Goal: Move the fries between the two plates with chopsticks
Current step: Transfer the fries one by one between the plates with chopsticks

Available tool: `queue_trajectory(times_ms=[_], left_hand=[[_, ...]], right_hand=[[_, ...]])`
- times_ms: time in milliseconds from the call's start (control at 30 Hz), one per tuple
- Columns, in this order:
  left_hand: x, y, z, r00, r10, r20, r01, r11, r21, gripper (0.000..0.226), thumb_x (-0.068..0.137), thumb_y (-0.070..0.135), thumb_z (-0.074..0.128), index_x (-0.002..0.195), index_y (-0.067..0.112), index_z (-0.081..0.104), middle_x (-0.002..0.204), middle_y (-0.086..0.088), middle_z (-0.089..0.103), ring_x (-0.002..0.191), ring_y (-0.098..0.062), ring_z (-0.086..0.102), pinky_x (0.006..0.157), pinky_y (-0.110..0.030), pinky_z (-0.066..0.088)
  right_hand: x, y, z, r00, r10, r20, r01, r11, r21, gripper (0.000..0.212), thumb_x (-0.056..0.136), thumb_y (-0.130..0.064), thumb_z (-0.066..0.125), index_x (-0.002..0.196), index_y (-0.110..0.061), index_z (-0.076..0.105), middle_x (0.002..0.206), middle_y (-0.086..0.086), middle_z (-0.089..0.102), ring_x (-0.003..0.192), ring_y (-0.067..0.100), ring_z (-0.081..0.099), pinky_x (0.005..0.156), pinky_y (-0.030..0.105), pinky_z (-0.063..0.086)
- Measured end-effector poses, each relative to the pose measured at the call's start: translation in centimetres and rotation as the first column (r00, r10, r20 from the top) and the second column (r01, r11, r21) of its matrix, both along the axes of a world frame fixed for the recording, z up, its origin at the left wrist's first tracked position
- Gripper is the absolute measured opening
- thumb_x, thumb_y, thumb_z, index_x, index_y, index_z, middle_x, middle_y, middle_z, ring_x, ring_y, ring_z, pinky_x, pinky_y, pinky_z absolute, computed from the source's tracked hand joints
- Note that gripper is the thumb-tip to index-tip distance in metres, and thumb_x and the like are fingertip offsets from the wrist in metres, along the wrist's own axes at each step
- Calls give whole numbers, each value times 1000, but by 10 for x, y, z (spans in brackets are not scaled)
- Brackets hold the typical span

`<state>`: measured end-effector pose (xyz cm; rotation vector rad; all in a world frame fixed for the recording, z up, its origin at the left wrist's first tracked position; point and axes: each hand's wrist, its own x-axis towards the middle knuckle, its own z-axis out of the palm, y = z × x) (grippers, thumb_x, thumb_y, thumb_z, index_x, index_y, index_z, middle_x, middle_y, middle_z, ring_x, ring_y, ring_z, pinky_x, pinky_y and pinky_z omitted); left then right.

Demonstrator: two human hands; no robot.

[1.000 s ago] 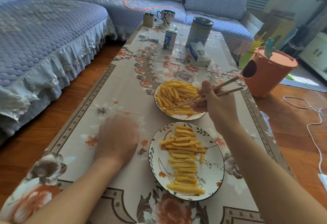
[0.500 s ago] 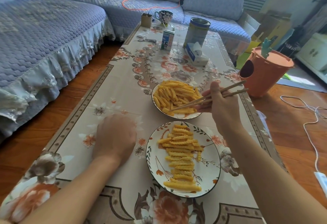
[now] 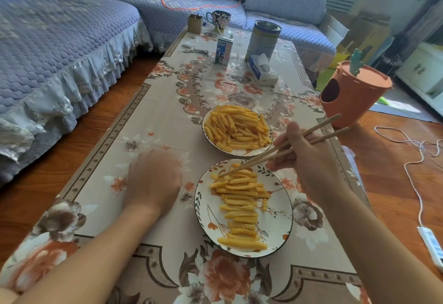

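over the near plate (image 3: 278, 229) your right hand (image 3: 309, 159) pinches the chopsticks (image 3: 271, 153) (tips on fries (image 3: 239, 198)); your left hand (image 3: 153, 181) rests curled on the table (image 3: 143, 116), holding nothing.

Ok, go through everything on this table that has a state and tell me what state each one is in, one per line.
far plate: heaped with fries
near plate: fries laid in a row
chopsticks: held, tips down at the near plate's far end
right hand: grips the chopsticks
left hand: rests on the tablecloth, holds nothing
milk carton: upright
tin can: upright
mug: upright
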<state>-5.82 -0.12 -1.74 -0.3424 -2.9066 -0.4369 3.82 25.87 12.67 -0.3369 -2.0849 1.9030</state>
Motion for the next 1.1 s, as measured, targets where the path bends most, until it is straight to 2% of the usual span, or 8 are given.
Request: queue_trajectory(times_ms=[67, 133, 267, 400, 600, 800, 967, 1100], left_hand=[[0, 0, -1, 1000, -1, -1, 1, 1000, -3, 41, 85, 40, 38, 111, 21, 63, 115, -5, 58, 109, -28, 48, 94, -46, 41], [0, 0, -1, 1000, 0, -3, 0, 1000, -5, 40, 85, 39, 39, 112, 21, 63, 115, -6, 58, 109, -28, 48, 94, -46, 41], [0, -1, -1, 1000, -2, -9, 2, 1000, 5, 40, 85, 39, 39, 111, 20, 64, 114, -6, 59, 109, -29, 48, 93, -46, 41], [1, -1, -1, 1000, -1, -16, 1, 1000, 5, 41, 85, 38, 39, 110, 19, 64, 112, -7, 59, 107, -29, 49, 91, -46, 42], [0, -1, -2, 1000, -4, -16, 4, 1000, -9, 40, 85, 39, 39, 111, 20, 64, 113, -6, 59, 107, -29, 49, 91, -45, 42], [0, -1, -1, 1000, -6, -21, 5, 1000, -12, 39, 86, 39, 38, 109, 20, 62, 111, -5, 58, 105, -27, 49, 91, -44, 43], [0, -1, -2, 1000, -3, -20, 3, 1000, -6, 39, 85, 39, 38, 109, 21, 63, 112, -5, 59, 106, -28, 49, 92, -45, 42], [-1, -1, -3, 1000, -1, -20, 1, 1000, -11, 39, 84, 39, 38, 108, 21, 63, 111, -4, 58, 106, -28, 48, 92, -45, 41]], right_hand=[[7, -8, -6, 998, 66, 21, -67, 996, 56, 50, 98, -39, 49, 86, 7, 64, 64, 26, 66, 55, 36, 70, 54, 41, 62], [9, -12, -9, 997, 78, 16, -79, 992, 102, 48, 96, -38, 51, 86, 7, 65, 64, 26, 66, 55, 35, 70, 54, 39, 62], [6, -8, -7, 998, 43, -47, -36, 991, 130, 46, 96, -36, 52, 88, 8, 65, 62, 15, 69, 53, 32, 69, 55, 41, 62], [2, 0, -1, 997, 10, -70, 1, 987, 158, 46, 95, -36, 55, 90, 8, 67, 61, 18, 67, 52, 30, 69, 54, 37, 62], [-29, 6, -8, 992, -84, -92, 98, 982, 159, 37, 103, -27, 55, 90, 5, 68, 60, 9, 68, 53, 27, 70, 54, 35, 62], [-59, -7, -29, 995, -77, -62, 90, 968, 235, 32, 102, -28, 59, 91, 0, 69, 73, 20, 71, 58, 28, 73, 57, 39, 63], [-60, -7, -30, 993, -96, -64, 110, 951, 290, 33, 103, -30, 59, 87, -3, 69, 70, 20, 71, 59, 32, 73, 59, 47, 64], [-56, -2, -30, 993, -114, -20, 115, 970, 215, 37, 104, -29, 58, 89, 3, 68, 77, 29, 69, 61, 37, 73, 60, 48, 64]])
